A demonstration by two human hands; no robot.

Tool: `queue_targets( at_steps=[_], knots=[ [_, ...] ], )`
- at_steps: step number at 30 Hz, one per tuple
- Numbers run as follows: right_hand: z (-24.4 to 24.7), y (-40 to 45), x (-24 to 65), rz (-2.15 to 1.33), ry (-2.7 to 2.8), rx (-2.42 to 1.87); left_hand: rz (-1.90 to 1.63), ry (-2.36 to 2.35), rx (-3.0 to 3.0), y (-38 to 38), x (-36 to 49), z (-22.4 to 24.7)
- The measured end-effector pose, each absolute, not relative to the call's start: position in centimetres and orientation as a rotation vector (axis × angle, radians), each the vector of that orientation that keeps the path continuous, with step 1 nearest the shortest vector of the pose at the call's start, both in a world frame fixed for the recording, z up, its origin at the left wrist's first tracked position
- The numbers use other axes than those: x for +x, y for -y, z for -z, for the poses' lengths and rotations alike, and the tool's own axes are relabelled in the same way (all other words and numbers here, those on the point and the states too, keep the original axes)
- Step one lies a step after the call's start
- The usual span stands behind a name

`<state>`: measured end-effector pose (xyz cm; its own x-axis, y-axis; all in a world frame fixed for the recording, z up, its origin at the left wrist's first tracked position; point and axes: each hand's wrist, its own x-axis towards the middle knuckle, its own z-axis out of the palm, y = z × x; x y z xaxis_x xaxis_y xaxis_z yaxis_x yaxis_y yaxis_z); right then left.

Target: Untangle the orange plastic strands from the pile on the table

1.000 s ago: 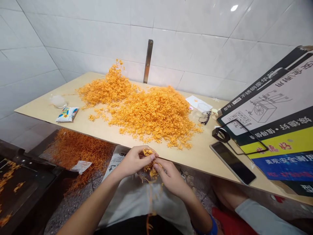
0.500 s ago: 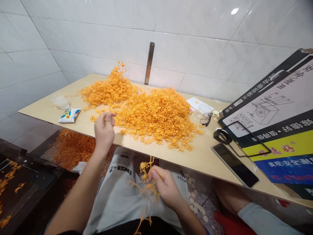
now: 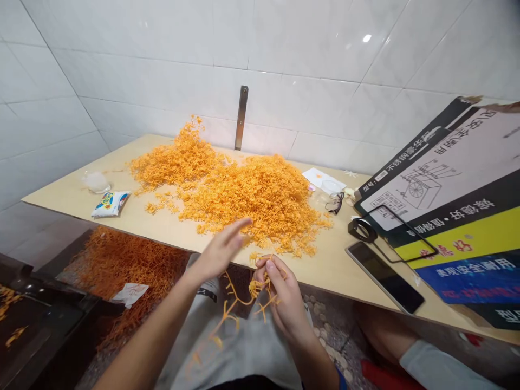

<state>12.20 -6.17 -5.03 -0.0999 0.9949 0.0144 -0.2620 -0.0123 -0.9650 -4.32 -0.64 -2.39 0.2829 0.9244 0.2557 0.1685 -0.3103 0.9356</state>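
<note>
Small orange plastic flower-like pieces lie in a big pile point(image 3: 260, 200) on the table, joined to a second heap point(image 3: 174, 160) at its left. My right hand point(image 3: 286, 295) is closed on a branching orange plastic strand point(image 3: 231, 309) just in front of the table edge. Some pieces cluster at its fingertips, and a long thin end dangles over my lap, blurred. My left hand point(image 3: 219, 249) is above the table's front edge, left of the strand, with its fingers stretched out and nothing visible in them. Motion smears its fingertips slightly.
A snack packet point(image 3: 109, 204) and a clear plastic bag point(image 3: 96, 182) lie at the left. At the right are a phone point(image 3: 385, 276), a black frame point(image 3: 406, 230), glasses point(image 3: 335, 202) and a printed carton point(image 3: 447, 216). Orange strands point(image 3: 122, 265) heap below; another person's leg point(image 3: 382, 330) shows.
My left hand has moved right from the small pieces at the left, and its fingers have opened out. My right hand has risen a little towards the table edge with the strand. The view has shifted slightly.
</note>
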Motion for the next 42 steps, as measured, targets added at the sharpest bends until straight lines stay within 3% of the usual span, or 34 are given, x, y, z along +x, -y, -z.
queue_targets(
  at_steps=[6, 13, 20, 28, 33, 37, 42],
  knots=[
    [4.8, 6.8, 10.7, -1.517, 1.179, -0.89, -0.857, -0.735, 1.321, 4.4, -1.9, 2.9],
    [4.8, 7.1, 11.1, -1.53, 1.486, -0.841, -1.019, -0.616, 1.198, 3.9, -1.3, 1.9],
    [5.2, 6.2, 12.1, -1.544, 1.49, -0.831, -0.684, -0.707, 1.16, 4.3, -1.5, 1.9],
    [7.1, 7.2, 11.1, -1.525, 1.36, -0.659, -1.226, -0.809, 0.635, 2.7, -1.4, 1.9],
    [6.6, 6.4, 11.8, -1.674, 0.921, -0.628, -1.204, -1.394, 1.398, -1.2, -4.6, -1.0],
    [4.9, 5.4, 12.7, -1.793, 0.784, -0.617, -0.854, -2.01, 1.985, -7.1, -6.5, -3.2],
    [3.8, 5.0, 13.0, -1.83, 0.691, -0.531, -0.553, -2.023, 1.973, -13.5, -7.3, -4.5]
  ],
)
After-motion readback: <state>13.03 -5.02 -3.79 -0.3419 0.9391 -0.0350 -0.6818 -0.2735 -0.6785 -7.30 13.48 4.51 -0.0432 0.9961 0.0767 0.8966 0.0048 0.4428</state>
